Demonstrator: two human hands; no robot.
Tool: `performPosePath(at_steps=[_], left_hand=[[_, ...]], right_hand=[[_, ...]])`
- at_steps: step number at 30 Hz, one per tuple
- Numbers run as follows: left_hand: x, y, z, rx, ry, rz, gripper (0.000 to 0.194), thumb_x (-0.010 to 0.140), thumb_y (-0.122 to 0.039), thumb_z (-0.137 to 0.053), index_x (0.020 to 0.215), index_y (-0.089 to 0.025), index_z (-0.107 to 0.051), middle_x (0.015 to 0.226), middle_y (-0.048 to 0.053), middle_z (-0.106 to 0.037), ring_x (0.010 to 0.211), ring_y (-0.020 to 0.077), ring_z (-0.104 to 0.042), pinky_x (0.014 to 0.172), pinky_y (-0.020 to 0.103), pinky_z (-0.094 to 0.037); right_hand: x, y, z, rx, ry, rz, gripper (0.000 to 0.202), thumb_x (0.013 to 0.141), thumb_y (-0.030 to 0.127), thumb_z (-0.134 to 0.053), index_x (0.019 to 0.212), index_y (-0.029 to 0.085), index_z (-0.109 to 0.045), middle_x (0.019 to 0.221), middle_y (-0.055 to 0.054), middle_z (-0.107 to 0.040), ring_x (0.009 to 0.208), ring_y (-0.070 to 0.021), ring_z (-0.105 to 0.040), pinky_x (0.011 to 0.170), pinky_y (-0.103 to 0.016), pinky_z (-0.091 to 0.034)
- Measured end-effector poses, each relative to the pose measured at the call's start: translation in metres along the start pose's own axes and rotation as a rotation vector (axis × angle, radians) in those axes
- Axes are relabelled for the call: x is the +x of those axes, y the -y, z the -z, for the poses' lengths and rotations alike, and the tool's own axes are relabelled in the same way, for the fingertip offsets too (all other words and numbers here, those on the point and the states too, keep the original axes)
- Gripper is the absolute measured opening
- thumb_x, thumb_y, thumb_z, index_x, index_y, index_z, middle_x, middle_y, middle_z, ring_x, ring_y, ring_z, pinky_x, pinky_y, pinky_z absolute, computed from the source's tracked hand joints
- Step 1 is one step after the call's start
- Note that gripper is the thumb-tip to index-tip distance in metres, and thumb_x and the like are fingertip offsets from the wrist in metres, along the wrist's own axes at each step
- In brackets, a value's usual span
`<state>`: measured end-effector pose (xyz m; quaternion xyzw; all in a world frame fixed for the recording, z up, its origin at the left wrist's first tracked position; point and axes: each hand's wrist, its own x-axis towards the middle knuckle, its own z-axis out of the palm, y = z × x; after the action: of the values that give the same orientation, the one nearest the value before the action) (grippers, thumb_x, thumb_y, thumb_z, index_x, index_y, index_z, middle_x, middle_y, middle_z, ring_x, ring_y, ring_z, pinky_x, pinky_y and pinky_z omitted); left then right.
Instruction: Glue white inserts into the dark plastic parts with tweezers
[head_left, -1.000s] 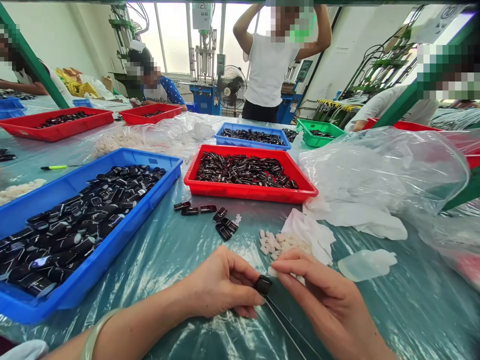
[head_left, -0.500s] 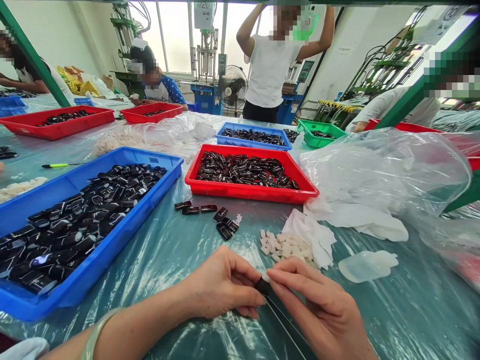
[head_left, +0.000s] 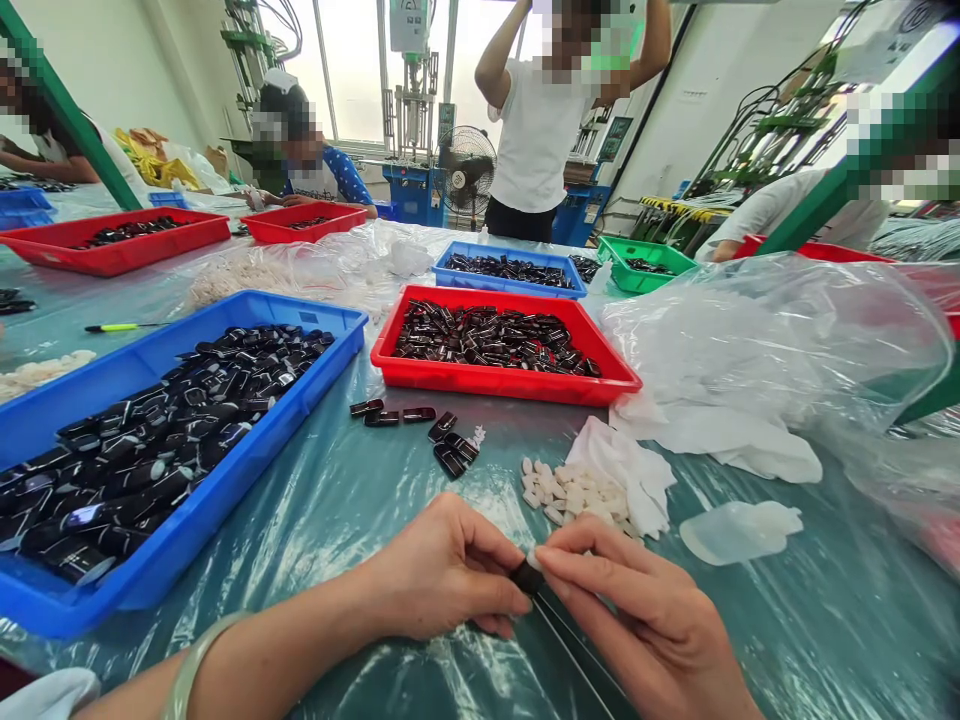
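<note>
My left hand (head_left: 450, 570) pinches a small black plastic casing (head_left: 527, 577) between thumb and fingers, low in the middle of the view. My right hand (head_left: 637, 610) is closed at the casing's upper end, its fingertips on a small whitish piece (head_left: 532, 560). From beneath the right hand a thin metal tool (head_left: 574, 655) with two narrow lines, perhaps tweezers, runs down toward me; its grip is hidden. Just beyond the hands lies a pile of small whitish pieces (head_left: 574, 490) against a crumpled white cloth (head_left: 622, 470). Several glossy black casings (head_left: 450, 455) rest farther off.
A blue tray (head_left: 300, 395) of black casings stands left, a red tray (head_left: 506, 383) of them ahead. A translucent bottle (head_left: 739, 530) lies right, below clear plastic bags (head_left: 750, 340). Green posts (head_left: 832, 200) rise at both sides. Co-workers (head_left: 536, 140) are across the plastic-covered table.
The view has shifted very slightly. Both hands keep nearly the same position and hold on the black casing. A co-worker across the table has moved their raised arms a little.
</note>
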<state>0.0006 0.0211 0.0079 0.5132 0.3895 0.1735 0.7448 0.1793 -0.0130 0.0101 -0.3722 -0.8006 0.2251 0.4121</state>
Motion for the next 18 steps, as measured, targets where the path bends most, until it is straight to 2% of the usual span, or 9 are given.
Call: performPosePath(at_steps=[18], left_hand=[[0.0008,0.0059,0.0037,0.078,0.002,-0.051,0.013,0.063,-0.024,-0.065,0.063,-0.011,-0.066,0.049,-0.003,-0.05,0.054,0.0125,-0.059,0.053,0.02,-0.046]], right_hand=[[0.0037,0.002,0.0002,-0.007,0.061,0.004,0.031,0.085,0.009,-0.049,0.1,0.026,-0.069,0.077,-0.004,-0.064,0.065,-0.0119,-0.062,0.055,-0.019,-0.051]])
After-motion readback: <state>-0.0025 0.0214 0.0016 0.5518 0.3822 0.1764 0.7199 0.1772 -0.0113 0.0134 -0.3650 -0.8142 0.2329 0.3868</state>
